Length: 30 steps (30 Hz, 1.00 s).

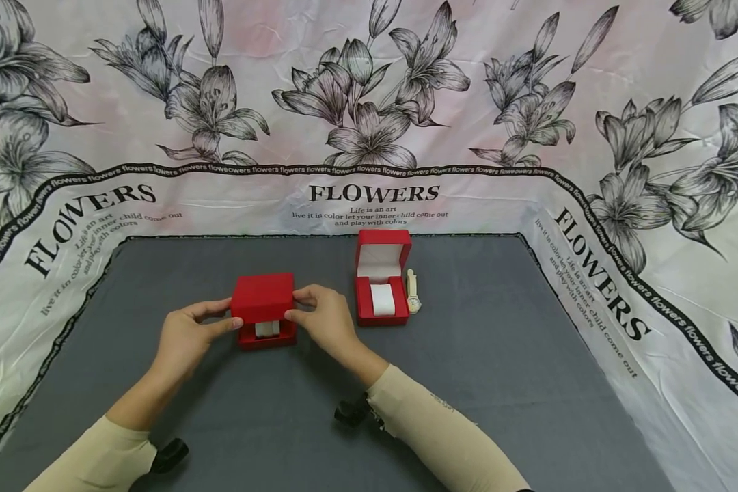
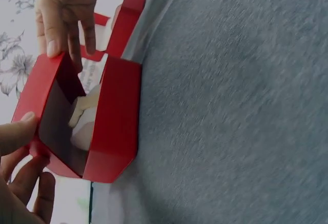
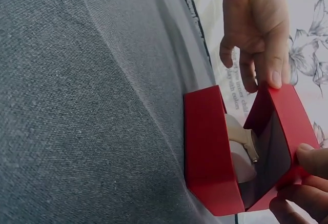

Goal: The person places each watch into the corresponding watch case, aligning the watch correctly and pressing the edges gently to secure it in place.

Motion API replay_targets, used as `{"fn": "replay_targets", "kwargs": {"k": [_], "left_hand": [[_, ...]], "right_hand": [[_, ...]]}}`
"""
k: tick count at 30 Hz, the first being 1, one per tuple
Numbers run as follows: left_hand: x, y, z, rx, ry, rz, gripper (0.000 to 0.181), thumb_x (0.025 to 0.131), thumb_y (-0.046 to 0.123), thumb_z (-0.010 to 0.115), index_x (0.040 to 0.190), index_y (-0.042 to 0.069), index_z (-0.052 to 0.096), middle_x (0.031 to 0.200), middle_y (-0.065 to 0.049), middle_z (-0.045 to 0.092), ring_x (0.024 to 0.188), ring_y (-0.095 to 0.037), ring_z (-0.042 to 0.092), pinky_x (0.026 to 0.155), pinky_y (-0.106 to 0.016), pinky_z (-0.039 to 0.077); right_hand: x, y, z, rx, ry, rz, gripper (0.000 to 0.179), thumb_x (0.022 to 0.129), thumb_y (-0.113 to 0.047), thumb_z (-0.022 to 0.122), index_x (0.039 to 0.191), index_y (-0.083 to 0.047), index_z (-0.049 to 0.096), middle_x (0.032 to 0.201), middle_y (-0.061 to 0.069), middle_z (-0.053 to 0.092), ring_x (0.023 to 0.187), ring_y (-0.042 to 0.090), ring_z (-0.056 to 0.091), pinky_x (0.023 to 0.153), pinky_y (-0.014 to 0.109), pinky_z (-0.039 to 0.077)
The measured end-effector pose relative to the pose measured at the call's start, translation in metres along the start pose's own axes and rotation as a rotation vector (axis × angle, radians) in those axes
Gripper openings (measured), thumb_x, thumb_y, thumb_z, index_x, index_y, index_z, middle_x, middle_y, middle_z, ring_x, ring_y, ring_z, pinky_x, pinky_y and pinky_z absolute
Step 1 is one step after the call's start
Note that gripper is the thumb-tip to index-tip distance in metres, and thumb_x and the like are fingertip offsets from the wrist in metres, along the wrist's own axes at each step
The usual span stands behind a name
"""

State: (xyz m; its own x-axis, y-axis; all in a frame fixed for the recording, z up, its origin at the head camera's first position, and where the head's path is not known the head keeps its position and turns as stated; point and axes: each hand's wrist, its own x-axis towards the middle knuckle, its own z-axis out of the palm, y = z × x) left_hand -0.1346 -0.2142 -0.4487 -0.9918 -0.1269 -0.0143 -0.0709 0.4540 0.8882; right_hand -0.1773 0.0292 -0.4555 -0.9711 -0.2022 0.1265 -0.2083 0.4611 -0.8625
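A red watch box (image 1: 262,297) stands left of centre, its lid tilted partway down over the base. My left hand (image 1: 187,335) pinches the lid's left edge between thumb and fingers. On the lid's right edge, my right hand (image 1: 329,320) does the same. Through the gap in the left wrist view, a white cushion (image 2: 83,136) shows inside, with a cream watch strap (image 2: 88,102) around it. The right wrist view shows the loose end of that strap (image 3: 251,144) sticking up under the lid; the watch face is hidden.
To the right, a second red watch box (image 1: 383,237) stands with its lid up and a bare white cushion (image 1: 383,299) inside. Against its right side lies a cream-strapped watch (image 1: 413,292). Grey cloth (image 1: 467,383) covers the table, bordered by a flower-printed white sheet (image 1: 240,198).
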Motion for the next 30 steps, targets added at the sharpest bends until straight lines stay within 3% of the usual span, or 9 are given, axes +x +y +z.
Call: {"fn": "replay_targets", "kwargs": {"k": [7,17,23,30], "left_hand": [[-0.006,-0.002,0.007,-0.02,0.026,0.009,0.052,0.086,0.031,0.085,0.129,0.006,0.071,0.129,-0.016,0.069,0.129,-0.027,0.051,0.075,-0.014,0.046],[-0.011,-0.012,0.016,-0.007,0.092,0.008,0.046,0.084,0.024,0.087,0.124,0.007,0.074,0.122,-0.014,0.073,0.115,-0.021,0.057,0.07,-0.018,0.044],[-0.009,-0.014,0.018,-0.025,0.097,0.016,0.044,0.082,0.017,0.088,0.122,0.004,0.075,0.122,-0.016,0.073,0.112,-0.021,0.057,0.07,-0.017,0.046],[0.002,-0.018,0.019,0.014,0.094,0.057,0.04,0.083,0.019,0.087,0.12,0.006,0.076,0.119,-0.012,0.074,0.111,-0.021,0.058,0.075,-0.02,0.044]], "right_hand": [[-0.005,0.003,0.0,0.003,0.013,-0.01,0.033,0.085,-0.018,0.086,0.116,-0.012,0.076,0.114,-0.001,0.077,0.108,0.01,0.072,0.091,0.033,0.058],[-0.005,0.009,0.001,-0.078,0.008,-0.028,0.03,0.082,-0.019,0.088,0.109,-0.014,0.077,0.109,-0.003,0.078,0.105,0.009,0.073,0.09,0.03,0.057],[-0.005,0.009,0.002,-0.115,0.002,-0.037,0.03,0.081,-0.022,0.089,0.107,-0.015,0.077,0.11,-0.002,0.078,0.105,0.01,0.073,0.088,0.029,0.057],[0.002,0.007,0.002,-0.143,0.003,-0.034,0.027,0.083,-0.022,0.088,0.107,-0.014,0.078,0.109,-0.002,0.078,0.105,0.012,0.073,0.089,0.03,0.057]]}}
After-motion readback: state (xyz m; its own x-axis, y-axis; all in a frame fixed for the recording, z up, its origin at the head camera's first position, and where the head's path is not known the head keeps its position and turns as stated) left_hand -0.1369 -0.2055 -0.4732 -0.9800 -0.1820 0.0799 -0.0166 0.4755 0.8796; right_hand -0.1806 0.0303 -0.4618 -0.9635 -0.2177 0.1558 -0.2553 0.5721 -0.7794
